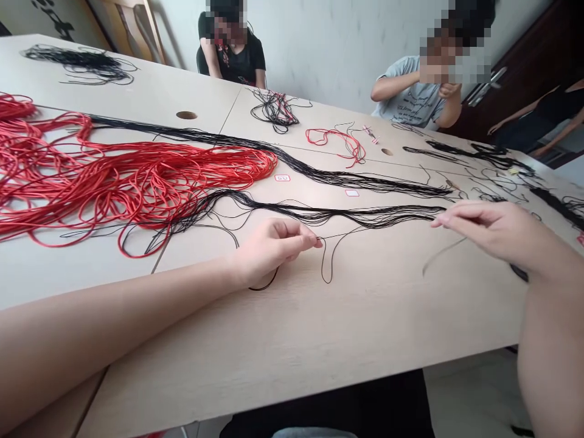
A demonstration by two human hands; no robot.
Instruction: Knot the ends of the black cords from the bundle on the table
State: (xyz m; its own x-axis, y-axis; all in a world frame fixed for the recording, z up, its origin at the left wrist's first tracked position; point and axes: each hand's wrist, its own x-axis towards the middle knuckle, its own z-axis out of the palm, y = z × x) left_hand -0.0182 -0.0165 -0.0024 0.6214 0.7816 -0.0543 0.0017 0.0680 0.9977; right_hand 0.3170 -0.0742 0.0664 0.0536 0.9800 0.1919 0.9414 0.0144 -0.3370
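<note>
My left hand [271, 246] rests on the light wooden table [319, 328], its fingers pinched shut on a thin black cord [374, 230]. That cord runs taut to the right into my right hand [493, 228], which pinches its other end just above the table. A loop of the same cord [326, 267] hangs down between my hands onto the tabletop. Just behind my hands lies a bundle of black cords [347, 214].
A big heap of red cords [114, 176] covers the left of the table. A longer black bundle [319, 173] crosses behind it. Small red and black tangles [337, 141] lie farther back. Two people sit across the table; a third person's arm shows at far right.
</note>
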